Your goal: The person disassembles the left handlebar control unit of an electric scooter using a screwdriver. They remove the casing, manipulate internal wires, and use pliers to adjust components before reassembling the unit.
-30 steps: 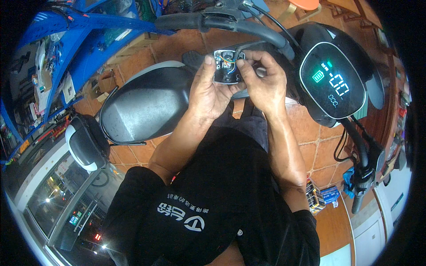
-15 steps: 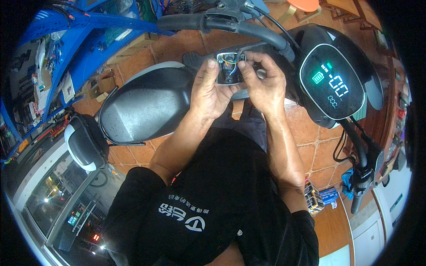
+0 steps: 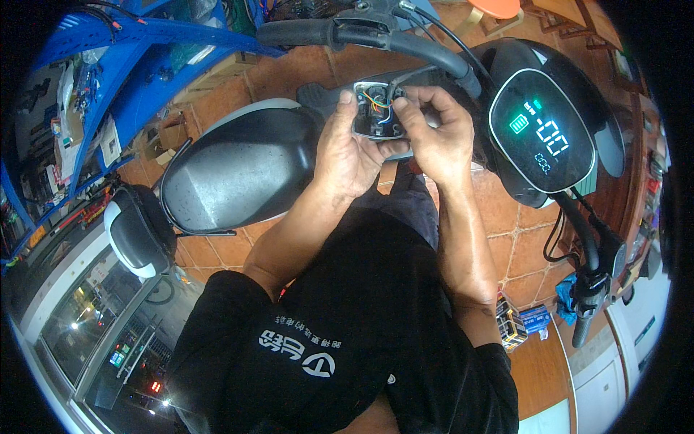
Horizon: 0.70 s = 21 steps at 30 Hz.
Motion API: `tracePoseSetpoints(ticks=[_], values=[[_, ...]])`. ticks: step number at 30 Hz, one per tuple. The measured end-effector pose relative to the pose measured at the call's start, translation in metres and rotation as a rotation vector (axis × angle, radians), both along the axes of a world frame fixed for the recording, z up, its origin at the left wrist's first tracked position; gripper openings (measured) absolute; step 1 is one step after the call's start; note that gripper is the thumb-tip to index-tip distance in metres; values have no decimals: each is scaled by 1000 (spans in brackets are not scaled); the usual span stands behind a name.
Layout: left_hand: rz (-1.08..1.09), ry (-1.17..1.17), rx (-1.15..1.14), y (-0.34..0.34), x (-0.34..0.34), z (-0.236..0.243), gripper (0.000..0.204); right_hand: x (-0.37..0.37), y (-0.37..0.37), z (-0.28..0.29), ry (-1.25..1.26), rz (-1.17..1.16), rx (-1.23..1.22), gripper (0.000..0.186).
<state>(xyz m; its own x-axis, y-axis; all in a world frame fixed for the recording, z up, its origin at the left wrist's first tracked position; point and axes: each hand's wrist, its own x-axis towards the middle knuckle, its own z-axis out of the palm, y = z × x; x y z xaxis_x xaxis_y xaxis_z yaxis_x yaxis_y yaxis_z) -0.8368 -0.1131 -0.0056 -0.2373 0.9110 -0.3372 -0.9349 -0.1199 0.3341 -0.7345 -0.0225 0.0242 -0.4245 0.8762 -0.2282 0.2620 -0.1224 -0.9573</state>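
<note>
The left hand point(image 3: 343, 148) holds an open, wired housing point(image 3: 374, 123); the right hand's point(image 3: 441, 141) fingers point(image 3: 428, 94) meet its edge, their grip unclear.

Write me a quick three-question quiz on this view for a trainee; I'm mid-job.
1. True or false: the left hand holds a small open housing with coloured wires inside.

2. Which lies in the picture's left half?
A. Orange stool
B. Black seat
C. Blue box

3. Fill in: on the lit display, the battery symbol glows ____.

Key: 1. True. 2. B. 3. Green.
</note>
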Motion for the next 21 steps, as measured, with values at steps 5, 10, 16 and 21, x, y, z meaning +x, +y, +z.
tracePoseSetpoints(ticks=[5, 10, 16, 21], values=[[-5, 29, 6, 0, -1, 5, 50, 1, 0, -5, 76, -1, -86, 13], [13, 34, -78, 2, 3, 11, 49, 3, 3, 0, 124, 13, -222, 14], [48, 27, -125, 5, 5, 17, 46, 2, 8, 1, 212, 31, -275, 15], [172, 61, -128, 3, 2, 20, 33, -6, 8, -5, -89, 129, 181, 20]])
